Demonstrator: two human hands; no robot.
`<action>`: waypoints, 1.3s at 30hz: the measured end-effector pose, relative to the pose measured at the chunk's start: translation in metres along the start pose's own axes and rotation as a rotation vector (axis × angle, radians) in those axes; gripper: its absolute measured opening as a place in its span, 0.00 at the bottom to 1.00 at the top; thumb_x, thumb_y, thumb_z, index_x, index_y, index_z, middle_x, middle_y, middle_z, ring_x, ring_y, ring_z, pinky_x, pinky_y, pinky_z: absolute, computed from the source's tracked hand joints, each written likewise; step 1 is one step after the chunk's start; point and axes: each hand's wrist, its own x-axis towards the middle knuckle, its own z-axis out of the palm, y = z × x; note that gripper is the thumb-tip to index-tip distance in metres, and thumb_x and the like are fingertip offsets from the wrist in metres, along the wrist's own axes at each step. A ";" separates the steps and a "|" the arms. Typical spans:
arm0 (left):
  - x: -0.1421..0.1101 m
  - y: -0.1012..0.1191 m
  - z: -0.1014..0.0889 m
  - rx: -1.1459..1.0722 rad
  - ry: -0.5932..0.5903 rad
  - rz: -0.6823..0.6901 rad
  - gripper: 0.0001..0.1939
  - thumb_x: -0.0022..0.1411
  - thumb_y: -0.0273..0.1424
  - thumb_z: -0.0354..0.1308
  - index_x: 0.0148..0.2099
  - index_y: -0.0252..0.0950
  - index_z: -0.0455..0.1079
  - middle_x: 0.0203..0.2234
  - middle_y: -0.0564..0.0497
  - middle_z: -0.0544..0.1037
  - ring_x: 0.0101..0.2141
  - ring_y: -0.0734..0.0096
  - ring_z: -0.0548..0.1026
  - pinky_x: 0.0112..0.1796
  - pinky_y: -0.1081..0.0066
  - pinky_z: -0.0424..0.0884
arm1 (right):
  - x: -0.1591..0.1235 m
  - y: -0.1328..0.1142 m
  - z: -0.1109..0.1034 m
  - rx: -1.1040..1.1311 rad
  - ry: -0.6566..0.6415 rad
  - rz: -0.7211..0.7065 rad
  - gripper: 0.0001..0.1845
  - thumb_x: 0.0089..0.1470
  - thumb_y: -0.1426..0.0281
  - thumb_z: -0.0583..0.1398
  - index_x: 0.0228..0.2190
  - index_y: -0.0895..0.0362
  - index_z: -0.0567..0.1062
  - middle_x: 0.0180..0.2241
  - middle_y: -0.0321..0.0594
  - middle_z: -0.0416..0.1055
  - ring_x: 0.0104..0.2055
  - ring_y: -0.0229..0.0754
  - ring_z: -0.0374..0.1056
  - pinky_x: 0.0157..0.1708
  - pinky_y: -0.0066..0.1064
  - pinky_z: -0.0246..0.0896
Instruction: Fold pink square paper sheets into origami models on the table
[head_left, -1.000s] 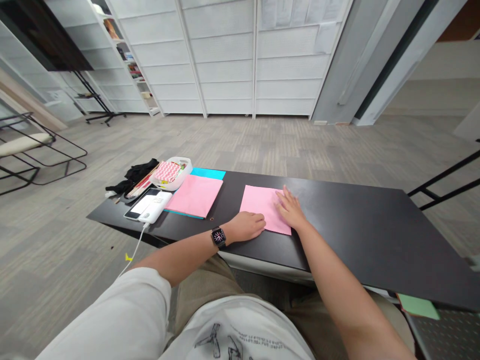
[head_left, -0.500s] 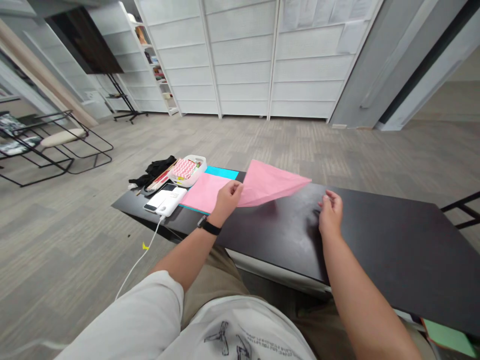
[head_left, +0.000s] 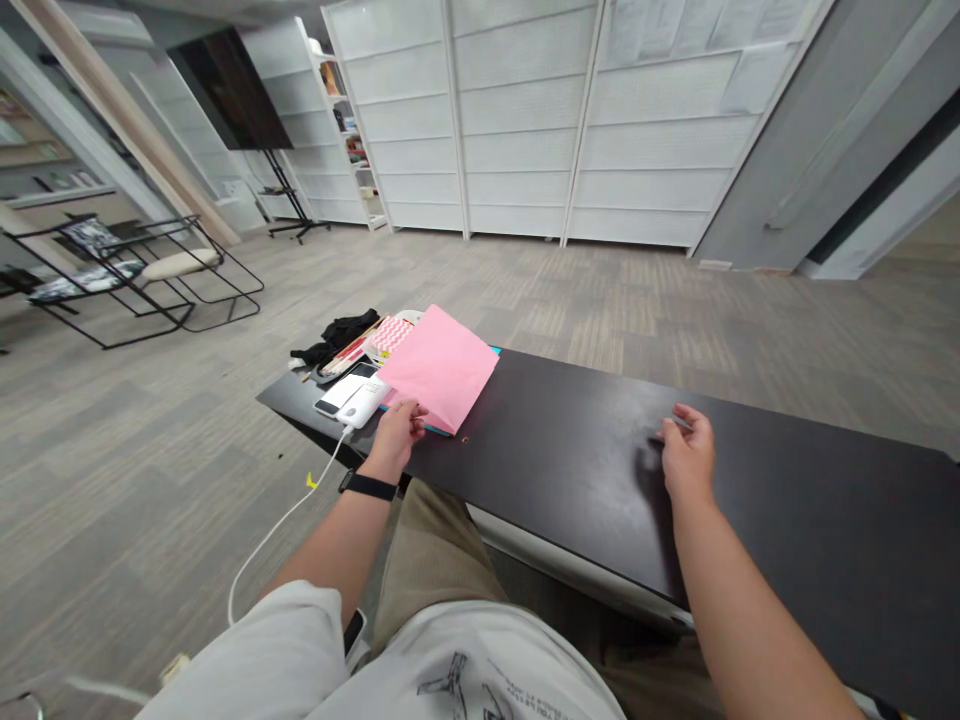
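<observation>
Pink paper (head_left: 444,362) is extending forward from the left hand (head_left: 394,436), the right hand (head_left: 688,456) hovering well apart, both narrowly curled, grips unclear.

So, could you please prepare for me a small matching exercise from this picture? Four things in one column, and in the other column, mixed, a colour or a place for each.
Things:
1. paper
2. right hand
3. cable
4. left hand

Colours and places:
A. over the table, away from the paper
B. at the near edge of the paper
C. white, running down off the table
D. pink

Right pairs: 1-D, 2-A, 3-C, 4-B
</observation>
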 end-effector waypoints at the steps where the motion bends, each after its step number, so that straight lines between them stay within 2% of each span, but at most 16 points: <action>1: -0.001 0.000 -0.004 0.004 0.015 -0.020 0.12 0.56 0.37 0.63 0.39 0.36 0.67 0.28 0.54 0.77 0.19 0.80 0.68 0.21 0.78 0.63 | -0.001 -0.001 0.000 -0.001 -0.005 0.000 0.27 0.53 0.55 0.64 0.53 0.51 0.74 0.56 0.45 0.72 0.45 0.46 0.72 0.48 0.46 0.74; 7: -0.007 0.001 -0.020 0.052 -0.021 -0.122 0.11 0.60 0.36 0.64 0.40 0.35 0.69 0.33 0.47 0.82 0.20 0.78 0.71 0.21 0.77 0.65 | -0.001 -0.002 -0.001 0.000 -0.026 0.009 0.28 0.52 0.56 0.65 0.53 0.51 0.74 0.57 0.46 0.72 0.46 0.47 0.72 0.47 0.47 0.75; 10: -0.011 -0.001 -0.024 0.109 0.004 -0.094 0.14 0.63 0.40 0.65 0.39 0.36 0.66 0.30 0.50 0.80 0.18 0.79 0.68 0.19 0.78 0.60 | 0.001 0.002 0.000 0.003 -0.031 0.016 0.28 0.51 0.57 0.65 0.53 0.51 0.74 0.57 0.47 0.72 0.45 0.47 0.72 0.46 0.47 0.75; 12: -0.014 -0.002 -0.024 0.188 0.044 0.044 0.16 0.64 0.43 0.64 0.37 0.38 0.65 0.26 0.54 0.77 0.16 0.79 0.64 0.19 0.78 0.57 | 0.002 0.003 0.000 0.000 -0.033 0.020 0.28 0.51 0.57 0.65 0.53 0.51 0.74 0.57 0.46 0.72 0.45 0.47 0.73 0.46 0.47 0.75; 13: -0.015 -0.001 -0.022 0.256 0.051 0.151 0.16 0.65 0.44 0.63 0.37 0.39 0.65 0.24 0.55 0.76 0.17 0.77 0.65 0.20 0.76 0.59 | 0.002 0.004 0.001 -0.006 -0.032 0.021 0.28 0.51 0.57 0.65 0.53 0.51 0.74 0.57 0.46 0.73 0.44 0.46 0.73 0.46 0.47 0.75; 15: -0.011 0.002 -0.015 0.467 0.024 0.412 0.14 0.66 0.44 0.63 0.40 0.39 0.68 0.27 0.52 0.78 0.25 0.70 0.74 0.28 0.72 0.70 | 0.003 0.004 0.001 -0.024 -0.029 0.018 0.27 0.51 0.57 0.65 0.52 0.51 0.75 0.56 0.46 0.73 0.44 0.46 0.73 0.46 0.46 0.75; 17: -0.002 0.008 -0.003 0.719 -0.032 0.644 0.12 0.67 0.41 0.62 0.46 0.40 0.72 0.37 0.46 0.82 0.40 0.60 0.80 0.44 0.63 0.77 | 0.002 0.003 0.001 -0.047 -0.025 0.012 0.27 0.51 0.56 0.64 0.51 0.51 0.76 0.54 0.46 0.74 0.43 0.47 0.74 0.46 0.46 0.74; 18: 0.005 0.010 0.005 0.828 -0.069 0.734 0.12 0.68 0.40 0.61 0.50 0.40 0.73 0.45 0.43 0.82 0.47 0.57 0.80 0.52 0.59 0.75 | 0.002 0.003 0.001 -0.059 -0.025 0.009 0.26 0.51 0.56 0.64 0.51 0.51 0.77 0.53 0.45 0.74 0.43 0.47 0.74 0.46 0.46 0.74; 20: 0.022 0.015 0.023 1.013 -0.134 0.852 0.17 0.69 0.39 0.59 0.57 0.39 0.72 0.56 0.39 0.79 0.60 0.51 0.74 0.64 0.53 0.67 | 0.001 0.002 0.000 -0.082 -0.029 0.006 0.25 0.52 0.56 0.63 0.50 0.51 0.77 0.50 0.44 0.75 0.41 0.47 0.75 0.46 0.46 0.73; 23: 0.044 0.017 0.051 1.273 -0.128 0.798 0.27 0.71 0.45 0.57 0.66 0.37 0.69 0.66 0.35 0.71 0.68 0.45 0.65 0.70 0.47 0.57 | 0.001 0.000 -0.001 -0.103 -0.040 0.010 0.25 0.52 0.55 0.62 0.49 0.52 0.78 0.45 0.43 0.75 0.38 0.46 0.75 0.45 0.45 0.72; 25: 0.053 0.015 0.065 1.414 -0.109 0.691 0.37 0.71 0.53 0.54 0.72 0.37 0.62 0.72 0.32 0.62 0.72 0.36 0.58 0.69 0.35 0.52 | 0.001 -0.001 -0.001 -0.115 -0.043 0.007 0.24 0.53 0.55 0.62 0.48 0.53 0.79 0.43 0.43 0.75 0.37 0.46 0.74 0.46 0.44 0.72; 28: 0.059 0.010 0.077 1.537 -0.188 0.567 0.44 0.70 0.61 0.50 0.76 0.39 0.56 0.76 0.32 0.56 0.74 0.28 0.51 0.67 0.27 0.49 | 0.001 -0.001 -0.001 -0.137 -0.040 -0.018 0.24 0.53 0.55 0.61 0.47 0.53 0.80 0.44 0.43 0.75 0.39 0.47 0.74 0.47 0.45 0.71; 30: 0.060 0.006 0.079 1.561 -0.235 0.549 0.45 0.69 0.63 0.48 0.77 0.41 0.56 0.76 0.34 0.54 0.74 0.29 0.50 0.67 0.27 0.48 | 0.002 0.000 0.000 -0.150 -0.036 -0.037 0.23 0.53 0.56 0.61 0.47 0.54 0.80 0.45 0.44 0.75 0.41 0.47 0.73 0.49 0.46 0.70; 34: 0.058 0.000 0.076 1.555 -0.250 0.597 0.46 0.70 0.64 0.47 0.77 0.41 0.56 0.76 0.34 0.55 0.75 0.30 0.50 0.68 0.28 0.46 | 0.005 0.003 0.001 -0.171 -0.037 -0.050 0.23 0.54 0.56 0.61 0.46 0.54 0.81 0.46 0.45 0.75 0.42 0.47 0.73 0.51 0.47 0.69; 39: 0.055 0.001 0.077 1.588 -0.282 0.649 0.44 0.68 0.61 0.54 0.76 0.43 0.57 0.75 0.35 0.57 0.73 0.34 0.55 0.68 0.32 0.49 | 0.007 0.006 0.001 -0.182 -0.056 -0.057 0.22 0.55 0.56 0.60 0.47 0.54 0.81 0.47 0.44 0.74 0.41 0.47 0.73 0.51 0.48 0.69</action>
